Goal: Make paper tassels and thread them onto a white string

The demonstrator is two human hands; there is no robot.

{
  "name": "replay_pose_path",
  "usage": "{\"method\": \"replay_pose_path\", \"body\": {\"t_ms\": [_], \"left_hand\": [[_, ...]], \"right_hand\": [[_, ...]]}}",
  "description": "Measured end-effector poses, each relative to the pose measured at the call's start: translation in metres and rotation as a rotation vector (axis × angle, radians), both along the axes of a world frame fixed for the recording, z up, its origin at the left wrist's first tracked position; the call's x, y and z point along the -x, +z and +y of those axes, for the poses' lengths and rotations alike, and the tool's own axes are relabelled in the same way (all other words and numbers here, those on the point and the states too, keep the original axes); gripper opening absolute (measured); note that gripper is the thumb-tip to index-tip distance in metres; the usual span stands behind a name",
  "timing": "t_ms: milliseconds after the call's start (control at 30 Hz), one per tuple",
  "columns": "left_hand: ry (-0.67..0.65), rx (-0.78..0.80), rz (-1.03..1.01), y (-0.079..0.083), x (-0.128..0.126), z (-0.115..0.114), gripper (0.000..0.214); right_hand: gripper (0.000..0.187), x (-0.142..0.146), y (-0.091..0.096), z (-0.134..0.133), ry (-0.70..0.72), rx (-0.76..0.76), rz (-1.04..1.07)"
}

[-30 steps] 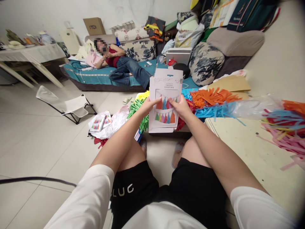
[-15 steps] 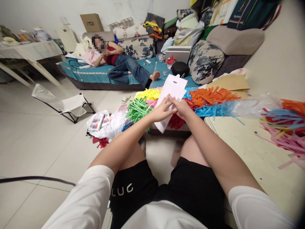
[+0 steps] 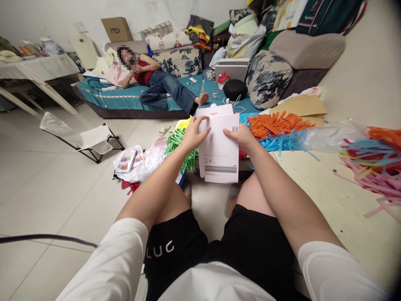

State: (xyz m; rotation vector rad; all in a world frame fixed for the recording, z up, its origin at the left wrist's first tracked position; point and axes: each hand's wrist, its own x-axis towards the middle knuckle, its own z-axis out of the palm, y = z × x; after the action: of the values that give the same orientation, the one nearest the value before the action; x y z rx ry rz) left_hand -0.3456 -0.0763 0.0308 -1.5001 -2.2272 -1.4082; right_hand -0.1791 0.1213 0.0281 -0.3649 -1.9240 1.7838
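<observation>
A flat white cardboard packet with small print and dark stripes near its lower edge is held upright in front of my knees. Its top flap stands up behind the upper edge. My left hand grips the packet's upper left side, fingers bent over the edge and thumb on the face. On the opposite side, my right hand pinches the edge with its thumb in front; its other fingers are mostly hidden. Green paper strips lie just left of the packet, and orange strips lie to the right.
A person lies on the teal-covered sofa beyond. A white folding chair stands on the left. Bagged picture packs sit low at the left; a pale board with loose strips extends to the right.
The packet has turned from tilted to upright, and its printed face now shows. My hands, earlier close together over it, have moved apart to its two sides.
</observation>
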Motion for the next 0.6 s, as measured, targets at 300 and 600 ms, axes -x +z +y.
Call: {"method": "replay_pose_path", "body": {"t_ms": [300,600], "left_hand": [[0.016,-0.053,-0.065,-0.0008,0.0022,0.0058,0.045],[0.077,-0.037,-0.156,0.006,-0.0038,0.0027,0.019]], "right_hand": [[0.1,0.0047,-0.0052,0.0013,-0.043,-0.088,0.041],[0.092,0.0066,-0.0097,0.004,-0.037,-0.182,-0.016]]}}
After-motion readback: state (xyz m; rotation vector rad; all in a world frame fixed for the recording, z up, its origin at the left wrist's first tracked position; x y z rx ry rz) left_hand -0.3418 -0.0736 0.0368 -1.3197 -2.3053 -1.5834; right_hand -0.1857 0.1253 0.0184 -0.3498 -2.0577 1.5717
